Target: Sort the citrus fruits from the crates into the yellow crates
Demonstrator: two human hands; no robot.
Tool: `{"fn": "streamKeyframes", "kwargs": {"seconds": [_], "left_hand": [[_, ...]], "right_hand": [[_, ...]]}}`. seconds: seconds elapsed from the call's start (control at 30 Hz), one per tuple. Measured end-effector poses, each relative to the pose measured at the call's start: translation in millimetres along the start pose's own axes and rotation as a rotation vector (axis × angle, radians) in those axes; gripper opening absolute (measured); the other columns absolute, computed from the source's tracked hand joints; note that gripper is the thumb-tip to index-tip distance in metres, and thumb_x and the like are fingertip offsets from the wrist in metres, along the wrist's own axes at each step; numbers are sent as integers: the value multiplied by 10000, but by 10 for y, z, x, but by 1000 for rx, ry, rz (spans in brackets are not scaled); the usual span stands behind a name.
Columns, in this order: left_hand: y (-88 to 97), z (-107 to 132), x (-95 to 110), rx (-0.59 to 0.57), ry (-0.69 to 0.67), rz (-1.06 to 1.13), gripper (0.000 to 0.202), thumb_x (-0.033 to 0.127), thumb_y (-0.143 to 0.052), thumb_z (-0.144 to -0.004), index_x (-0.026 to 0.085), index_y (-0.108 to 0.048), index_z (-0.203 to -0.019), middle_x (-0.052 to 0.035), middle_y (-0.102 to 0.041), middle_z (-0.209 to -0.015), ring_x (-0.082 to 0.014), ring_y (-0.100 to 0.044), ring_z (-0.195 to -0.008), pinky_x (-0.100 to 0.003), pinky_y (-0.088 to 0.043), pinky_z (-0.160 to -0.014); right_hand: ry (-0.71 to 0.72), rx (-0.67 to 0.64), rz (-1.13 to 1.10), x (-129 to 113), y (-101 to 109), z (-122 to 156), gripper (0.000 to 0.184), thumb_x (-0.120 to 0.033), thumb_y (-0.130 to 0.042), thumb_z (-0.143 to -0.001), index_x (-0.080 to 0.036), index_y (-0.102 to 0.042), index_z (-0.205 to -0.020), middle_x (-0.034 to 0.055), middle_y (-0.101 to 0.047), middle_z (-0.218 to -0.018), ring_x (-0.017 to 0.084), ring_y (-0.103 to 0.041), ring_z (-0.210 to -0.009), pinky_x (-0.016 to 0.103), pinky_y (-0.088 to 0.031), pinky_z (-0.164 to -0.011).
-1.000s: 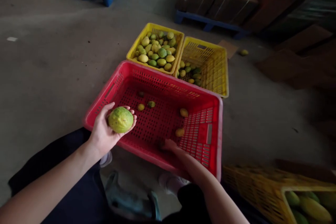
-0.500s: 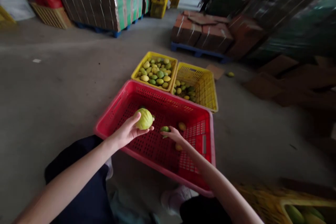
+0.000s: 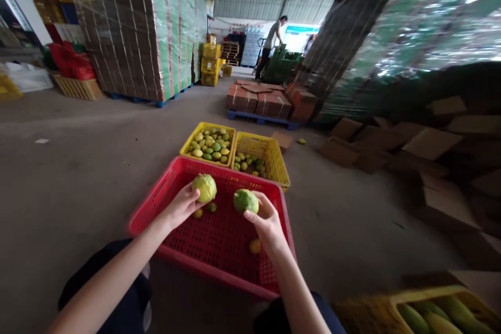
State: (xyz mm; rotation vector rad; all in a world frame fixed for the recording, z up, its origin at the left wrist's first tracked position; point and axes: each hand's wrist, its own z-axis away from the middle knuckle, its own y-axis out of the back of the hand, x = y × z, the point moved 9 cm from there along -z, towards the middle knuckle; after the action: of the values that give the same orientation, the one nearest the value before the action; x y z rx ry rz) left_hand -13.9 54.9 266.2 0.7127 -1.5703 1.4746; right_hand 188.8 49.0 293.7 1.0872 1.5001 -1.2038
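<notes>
My left hand is closed round a yellow-green lemon with a bumpy rind, held above the left part of a red plastic crate. To its right, my right hand grips a greener lemon between thumb and fingers, also raised over the crate. A few small fruits lie on the crate's bottom: a yellowish one and a green one below my left hand, and another yellowish one beside my right wrist.
Beyond the red crate stand a full yellow crate of lemons and a partly filled yellow crate. Another yellow crate with long green fruit is at lower right. Flattened cartons lie right. A person bends over green crates far back.
My right hand has lifted the green lemon up out of the red crate. My left hand still holds its lemon. The view has tilted upward, showing the far wall and a person.
</notes>
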Motion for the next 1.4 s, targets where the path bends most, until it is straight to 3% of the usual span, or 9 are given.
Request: {"fn": "streamKeyframes", "kwargs": {"seconds": [0.1,0.2,0.4,0.57,1.13,1.4], "left_hand": [[3,-31,-63,20,-95,-122,795,499,-938,-485,195,-633,-1152,-97,-666,-1175,-266,-616,-1141,-382,-485,-1013],[-88,-32,5,3,-203,-219,798,367,-982,-408,208,-640,-1112,-80,-663,-1169,-272,-617,-1132,-392,-503,-987],[-232,67,234,22,-347,-384,715,285,-958,-495,228,-647,-1136,-82,-627,-1232,-268,-611,-1161,-400,-523,-995],[-306,114,294,5,-431,-465,696,300,-934,-555,235,-652,-1188,-91,-604,-1254,-270,-607,-1177,-395,-544,-982],[-324,165,304,20,-510,-727,688,353,-859,-674,222,-623,-1307,-101,-588,-1201,-280,-609,-1157,-446,-509,-1024],[-357,129,289,23,-459,-653,713,345,-860,-663,232,-592,-1315,-98,-593,-1227,-263,-612,-1146,-410,-529,-979]], "right_hand": [[-18,24,-28,142,13,-20,518,-472,-868,-595,-247,-681,-1023,48,-750,-1027,265,-672,-976,408,-517,-886],[-11,22,-77,126,-20,-42,575,-430,-887,-588,-243,-684,-1093,61,-742,-1130,277,-666,-1067,429,-511,-957],[40,17,31,38,-36,-6,602,-314,-921,-559,-266,-665,-1102,43,-729,-1140,260,-683,-1047,427,-556,-938],[149,50,84,-10,-56,21,566,-308,-907,-587,-254,-656,-1092,54,-716,-1147,260,-674,-1076,433,-566,-947],[232,72,106,-61,-57,23,540,-288,-889,-617,-266,-650,-1100,46,-723,-1133,251,-684,-1063,434,-577,-935],[221,98,103,-73,-39,18,542,-285,-887,-607,-265,-638,-1088,42,-720,-1110,251,-685,-1052,441,-580,-929]]}}
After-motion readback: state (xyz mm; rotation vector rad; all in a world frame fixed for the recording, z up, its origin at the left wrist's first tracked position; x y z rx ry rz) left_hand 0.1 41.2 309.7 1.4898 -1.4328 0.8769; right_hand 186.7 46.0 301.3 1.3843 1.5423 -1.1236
